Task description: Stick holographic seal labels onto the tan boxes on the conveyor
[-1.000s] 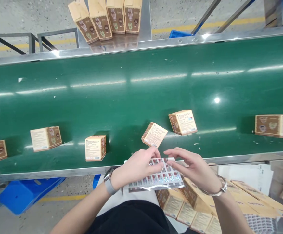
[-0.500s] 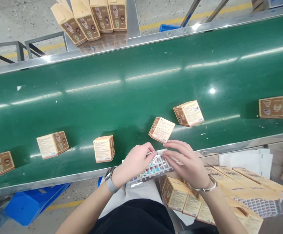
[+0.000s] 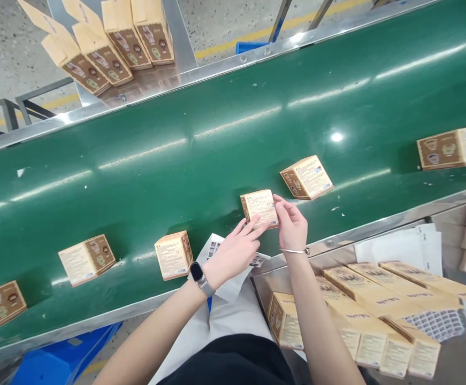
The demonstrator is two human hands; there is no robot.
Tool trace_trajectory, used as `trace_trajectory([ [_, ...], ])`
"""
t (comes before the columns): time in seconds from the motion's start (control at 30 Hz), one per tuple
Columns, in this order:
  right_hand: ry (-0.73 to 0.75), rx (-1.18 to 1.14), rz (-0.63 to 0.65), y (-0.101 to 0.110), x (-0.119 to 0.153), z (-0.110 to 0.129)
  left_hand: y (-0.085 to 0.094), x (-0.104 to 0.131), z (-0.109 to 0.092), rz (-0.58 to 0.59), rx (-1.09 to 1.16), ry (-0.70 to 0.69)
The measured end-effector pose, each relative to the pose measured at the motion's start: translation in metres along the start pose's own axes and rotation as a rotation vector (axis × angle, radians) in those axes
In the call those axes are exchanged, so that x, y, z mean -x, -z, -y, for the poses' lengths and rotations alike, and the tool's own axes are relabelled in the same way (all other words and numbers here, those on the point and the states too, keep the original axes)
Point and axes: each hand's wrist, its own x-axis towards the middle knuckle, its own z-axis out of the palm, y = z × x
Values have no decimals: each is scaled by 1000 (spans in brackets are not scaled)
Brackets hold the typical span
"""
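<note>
Green belt (image 3: 216, 171) bears a text-up box (image 3: 260, 202), long axis unclear; left hand (image 3: 236, 249) splays against it, right hand (image 3: 292, 227) curls, hold unclear.

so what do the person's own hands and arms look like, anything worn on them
The left hand is ungloved, with a dark, rectangular-faced watch on a grey band at the wrist. The right hand, also ungloved, has a thin silver-coloured bangle at its wrist. No sleeves show on the forearms.
</note>
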Motion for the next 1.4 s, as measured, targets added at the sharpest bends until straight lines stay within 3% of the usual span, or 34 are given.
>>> trace_trajectory([
  [0.23, 130, 220, -7, 14, -18, 5, -3, -26, -11, 3, 15, 9],
  [0.57, 406, 520, -183, 26, -34, 2, 3, -59, -20, 22, 20, -8],
  [0.7, 363, 415, -225, 28, -50, 13, 10, -71, -22, 55, 47, -31],
  [0.77, 328, 393, -236, 25, -52, 26, 19, -65, -22, 39, 104, -40],
  [0.83, 361, 470, -242, 20, -38, 44, 30, -45, -22, 21, 224, -5],
  [0.9, 440, 625, -154, 11, -8, 64, 42, -11, -22, 31, 386, 84],
  [0.93, 467, 717, -33, 6, 12, 74, 47, 11, -22, 38, 466, 133],
  [1.07, 319, 803, 821, -19, 96, 101, 60, 100, -22, 21, 715, 293],
  [1.13, 224, 788, 1023, -35, 128, 101, 63, 141, -18, 15, 848, 401],
  [1.27, 112, 804, 1106, -70, 172, 79, 62, 213, -3, -6, 1017, 571],
  [1.4, 130, 814, 1172, -104, 209, 51, 54, 272, 14, 41, 895, 683],
])
